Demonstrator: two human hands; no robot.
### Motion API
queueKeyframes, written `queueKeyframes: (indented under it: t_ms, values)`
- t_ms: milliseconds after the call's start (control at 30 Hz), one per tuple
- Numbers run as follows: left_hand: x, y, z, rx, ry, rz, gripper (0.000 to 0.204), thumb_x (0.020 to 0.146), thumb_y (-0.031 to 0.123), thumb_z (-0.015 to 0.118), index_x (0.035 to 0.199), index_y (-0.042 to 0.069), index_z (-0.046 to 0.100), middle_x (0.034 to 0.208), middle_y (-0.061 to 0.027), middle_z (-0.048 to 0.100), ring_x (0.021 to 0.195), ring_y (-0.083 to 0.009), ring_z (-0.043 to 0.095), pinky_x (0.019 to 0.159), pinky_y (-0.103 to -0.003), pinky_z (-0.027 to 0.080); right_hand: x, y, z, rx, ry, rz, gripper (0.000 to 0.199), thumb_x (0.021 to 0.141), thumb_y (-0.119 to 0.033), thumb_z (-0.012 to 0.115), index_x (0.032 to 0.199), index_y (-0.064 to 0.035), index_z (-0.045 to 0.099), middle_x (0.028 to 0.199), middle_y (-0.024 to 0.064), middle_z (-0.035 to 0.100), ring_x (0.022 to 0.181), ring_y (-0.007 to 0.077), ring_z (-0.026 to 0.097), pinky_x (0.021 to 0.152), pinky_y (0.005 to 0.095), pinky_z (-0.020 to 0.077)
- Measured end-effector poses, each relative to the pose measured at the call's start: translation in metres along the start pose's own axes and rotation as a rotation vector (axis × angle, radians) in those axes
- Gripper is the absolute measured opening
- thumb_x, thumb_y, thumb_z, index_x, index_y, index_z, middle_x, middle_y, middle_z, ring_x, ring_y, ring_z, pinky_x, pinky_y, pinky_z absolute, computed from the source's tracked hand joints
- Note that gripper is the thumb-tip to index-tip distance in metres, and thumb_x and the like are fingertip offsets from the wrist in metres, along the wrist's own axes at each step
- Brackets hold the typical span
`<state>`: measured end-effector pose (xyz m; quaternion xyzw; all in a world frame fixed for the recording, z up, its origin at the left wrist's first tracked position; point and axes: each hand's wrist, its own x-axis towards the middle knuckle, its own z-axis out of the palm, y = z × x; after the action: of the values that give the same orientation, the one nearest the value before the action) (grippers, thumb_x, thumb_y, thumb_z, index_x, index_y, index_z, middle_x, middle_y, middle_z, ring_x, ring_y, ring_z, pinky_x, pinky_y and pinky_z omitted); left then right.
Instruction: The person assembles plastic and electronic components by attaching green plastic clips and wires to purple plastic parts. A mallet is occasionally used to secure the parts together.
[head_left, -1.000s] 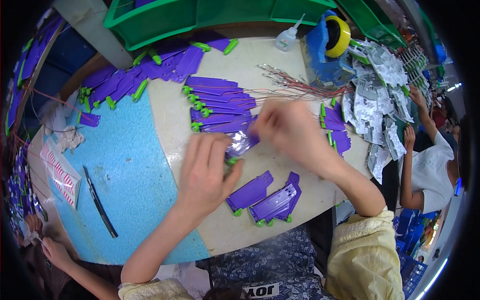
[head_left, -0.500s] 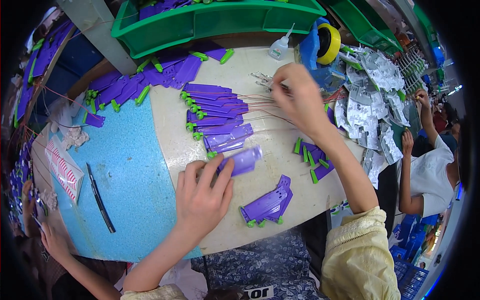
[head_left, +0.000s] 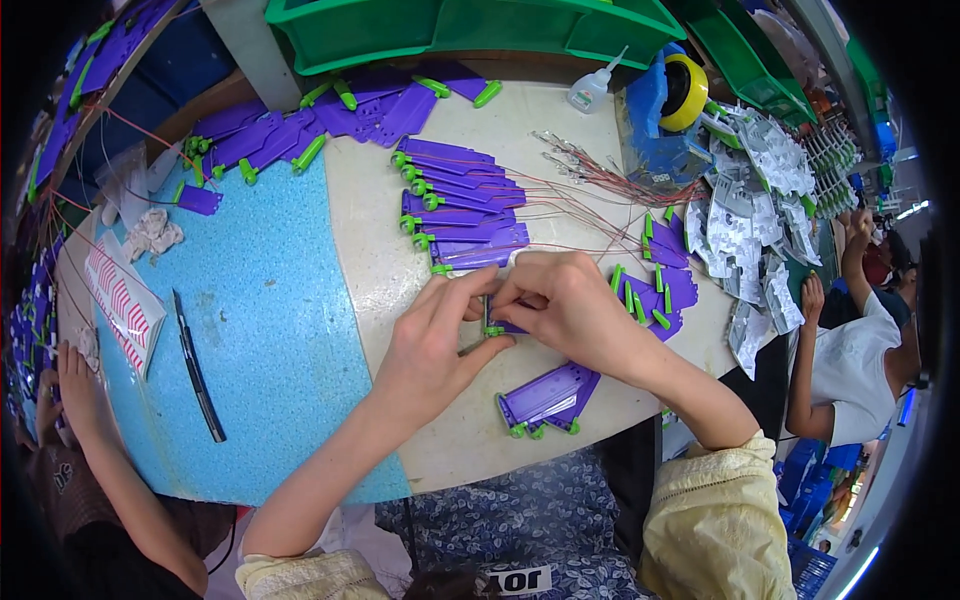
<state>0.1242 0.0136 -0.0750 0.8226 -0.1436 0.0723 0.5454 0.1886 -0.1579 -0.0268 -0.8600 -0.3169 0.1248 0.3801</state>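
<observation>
Close together over the middle of the table, both my hands meet at a small purple plastic part with a green knob point(head_left: 492, 330). My left hand point(head_left: 425, 335) grips its near-left end between thumb and fingers. My right hand point(head_left: 580, 315) is pinched over the part, and whatever its fingertips hold is hidden. Just beyond lies a row of similar purple parts point(head_left: 465, 205), green knobs to the left and thin red wires point(head_left: 590, 205) trailing right. Nearer me, a few purple parts point(head_left: 550, 395) lie stacked. To the right of my right hand is another pile of purple parts with green pieces point(head_left: 675, 288).
A glue bottle point(head_left: 590, 92) and a blue tape dispenser point(head_left: 645, 120) stand at the back, below a green bin point(head_left: 480, 30). Grey-white parts point(head_left: 750, 200) are heaped right. On the blue mat point(head_left: 270, 340) lies a black craft knife point(head_left: 198, 365). Co-workers sit on both sides.
My right hand has come back from the wire bundle toward me and joined my left hand at the purple part. The view has shifted slightly.
</observation>
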Motion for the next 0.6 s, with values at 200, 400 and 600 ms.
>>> queueKeyframes:
  t_ms: [200,400,600]
  values:
    - [0.003,0.003,-0.001,-0.055,0.015,-0.032,0.059,0.068,0.003,0.082,0.12,0.0,0.055,0.104,-0.0143,0.063,0.088,-0.0251,0.066,0.076,-0.034,0.055,-0.021,-0.004,-0.002,0.313,-0.103,0.306,0.013,0.081,0.0,0.071,0.093,-0.0011,0.075,0.068,0.004,0.054,0.057,0.0113,0.047,0.052,0.0271,0.0362]
    - [0.005,0.003,0.0,-0.006,0.017,-0.034,0.052,0.066,0.005,0.083,0.111,0.001,0.057,0.097,-0.0131,0.06,0.085,-0.027,0.062,0.072,-0.037,0.052,-0.011,0.0,-0.008,0.071,-0.065,0.041,0.013,0.079,0.0,0.066,0.09,0.0005,0.073,0.073,0.0117,0.057,0.062,0.0231,0.055,0.055,0.0363,0.043]
    - [0.008,0.009,0.001,0.212,0.042,0.038,0.034,0.06,0.011,0.087,0.084,0.002,0.064,0.089,-0.0076,0.059,0.077,-0.0232,0.058,0.066,-0.034,0.05,-0.013,0.006,-0.004,-0.057,0.208,0.234,0.008,0.075,-0.004,0.072,0.075,0.0013,0.066,0.07,0.0124,0.058,0.063,0.0253,0.056,0.057,0.0377,0.0434]
